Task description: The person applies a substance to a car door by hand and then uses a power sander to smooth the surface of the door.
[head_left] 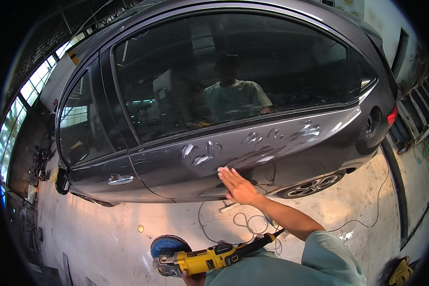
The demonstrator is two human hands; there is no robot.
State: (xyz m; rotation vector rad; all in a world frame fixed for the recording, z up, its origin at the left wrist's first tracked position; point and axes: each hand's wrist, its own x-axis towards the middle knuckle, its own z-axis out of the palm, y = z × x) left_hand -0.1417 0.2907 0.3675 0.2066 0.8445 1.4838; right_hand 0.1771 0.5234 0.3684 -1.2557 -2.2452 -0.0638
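Observation:
My left hand [194, 278], mostly hidden under the tool at the lower edge, is closed around the front of a yellow and black polisher [206, 259]. The polisher has a round blue pad [168, 244] and hangs low in front of my body. My right hand [239, 187] reaches forward with straight fingers, its fingertips at the rear door [176, 166] of a dark grey car. A little white paste shows at the fingertips. Smeared white paste [200, 153] lies in several patches on the door below the window [233, 71], spreading toward the rear.
The polisher's black cable [255, 245] runs off to the right, and a thin cord [252, 223] loops on the pale floor [124, 214]. A chrome door handle [120, 179] and a rear wheel [313, 186] flank the work area. A yellow cloth [400, 272] lies at the lower right.

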